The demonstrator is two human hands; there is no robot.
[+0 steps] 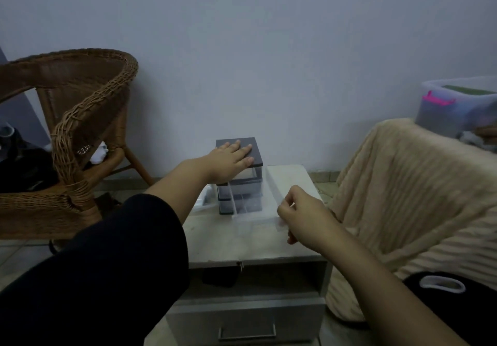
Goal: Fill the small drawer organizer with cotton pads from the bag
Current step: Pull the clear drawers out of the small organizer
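The organizer, a small dark tower of clear drawers, is standing toward the back of the white bench, close to the wall. The left hand is lying flat on its dark lid, fingers spread and pressing down. The right hand is reaching in from the right and gripping the front right corner of a clear drawer, which is sticking out of the bottom of the organizer over the bench; its fingers are curled and pinching the drawer's edge. What is lying inside the drawer is too dim to tell. Something white and partly hidden is sitting just left of the organizer; whether it is the bag cannot be told. A wicker chair is standing to the left, and a cream blanket is draping over something on the right.
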